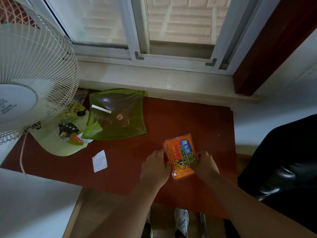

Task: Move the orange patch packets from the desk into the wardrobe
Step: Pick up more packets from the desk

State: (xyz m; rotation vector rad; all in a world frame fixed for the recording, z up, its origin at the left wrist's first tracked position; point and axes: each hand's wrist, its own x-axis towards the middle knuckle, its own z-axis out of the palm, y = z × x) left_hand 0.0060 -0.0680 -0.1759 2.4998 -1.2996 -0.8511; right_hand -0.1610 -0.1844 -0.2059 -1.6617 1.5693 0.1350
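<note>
Both forearms enter from the near edge, reaching far over the red-brown desk [197, 117].

Left hand [157, 166]: against the left long edge of the orange patch packets [181, 156], fingers curled onto that edge. Touching; whether it has a real pinch yet, cannot tell.

Right hand [205, 164]: on the right side, near end of the packets, thumb and fingers lying over the printed top face. Pressing or gripping the stack; not lifted.

Packets: a small stack, slightly fanned at the far-left corner, flat on the desk right of centre. Long axis runs near to far, tilted a little leftward at the far end. Stack sits directly between the two hands, so neither is meaningfully nearer; the right covers more of it.

Judgement: squaring up the stack and gathering it for a two-handed lift. Glossy wrappers likely slide on one another, so the loose lower ones could fan out if the squeeze across the short axis is light.

Elsewhere: green translucent tray [118, 115] at far left of the packets, well apart. White table fan [30, 79] at far left. Small white paper slip [99, 161] left of the left hand. Window [137, 28] beyond the sill. Black chair [283, 169] at right. No wardrobe in view; the carry is not yet begun.
</note>
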